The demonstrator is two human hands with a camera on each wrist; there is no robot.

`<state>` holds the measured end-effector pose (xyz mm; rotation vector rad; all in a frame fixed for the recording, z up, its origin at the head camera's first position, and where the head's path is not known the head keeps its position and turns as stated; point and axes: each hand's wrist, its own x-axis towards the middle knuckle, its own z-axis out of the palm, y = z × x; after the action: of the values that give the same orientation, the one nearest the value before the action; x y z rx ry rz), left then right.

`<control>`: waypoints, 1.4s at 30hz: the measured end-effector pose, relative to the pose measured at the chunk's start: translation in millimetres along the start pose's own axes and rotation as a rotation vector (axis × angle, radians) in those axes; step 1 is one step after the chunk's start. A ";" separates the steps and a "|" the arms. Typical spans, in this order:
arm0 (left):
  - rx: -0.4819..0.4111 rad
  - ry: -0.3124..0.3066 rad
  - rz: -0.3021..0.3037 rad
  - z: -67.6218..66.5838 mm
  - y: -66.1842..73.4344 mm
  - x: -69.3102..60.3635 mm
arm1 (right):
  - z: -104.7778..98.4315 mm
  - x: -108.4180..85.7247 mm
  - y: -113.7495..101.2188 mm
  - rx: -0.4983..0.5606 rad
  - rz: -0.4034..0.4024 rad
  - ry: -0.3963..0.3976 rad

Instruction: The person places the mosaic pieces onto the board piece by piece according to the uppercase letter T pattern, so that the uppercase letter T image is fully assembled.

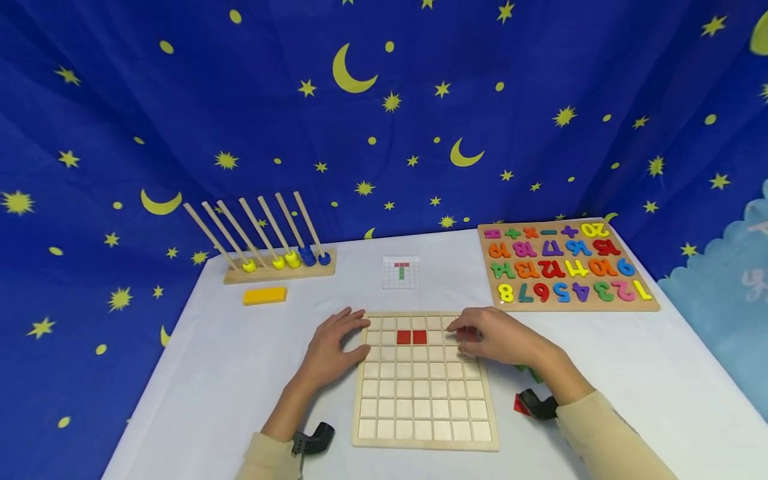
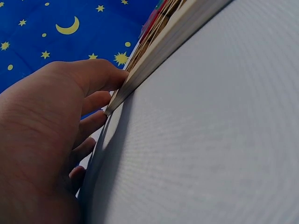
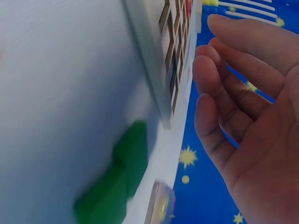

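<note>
Coloured numerals 1 to 20 (image 1: 557,270) on a wooden board (image 1: 636,306), equals, plus, times and minus signs (image 1: 531,233) in its top row, T-like figure (image 1: 401,273) on gridded card (image 1: 391,281), pale lettering (image 1: 755,278) on light-blue cloth (image 1: 729,317), illegible

A starry curtain (image 1: 414,110) hangs behind — peg rack (image 1: 270,273) left, number board (image 1: 591,307) right.

Head view looking down, wrist views close, board (image 1: 425,445) shared

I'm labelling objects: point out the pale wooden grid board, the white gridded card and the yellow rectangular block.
Grid board (image 1: 421,370), head view: bare middle square.
Gridded card (image 1: 401,273), head view: printed green stem.
Yellow block (image 1: 264,295), head view: top face.
</note>
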<state>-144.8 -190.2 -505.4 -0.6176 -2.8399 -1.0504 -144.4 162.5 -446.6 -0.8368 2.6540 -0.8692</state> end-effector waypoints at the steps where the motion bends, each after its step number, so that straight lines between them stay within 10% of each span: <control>1: 0.001 -0.002 -0.001 -0.1 0.2 -0.7 | -0.2 -3.6 1.5 0.000 0.005 0.001; 25: -0.008 0.009 0.007 1.0 -0.3 -0.6 | -7.5 -71.8 23.5 0.047 0.158 -0.151; 42: 0.004 0.001 0.003 -0.8 3.2 -1.2 | 1.3 -86.5 28.5 -0.019 0.115 -0.069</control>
<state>-142.5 -188.9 -503.0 -0.6208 -2.8388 -1.0440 -86.5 231.1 -461.7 -0.6967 2.6251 -0.7746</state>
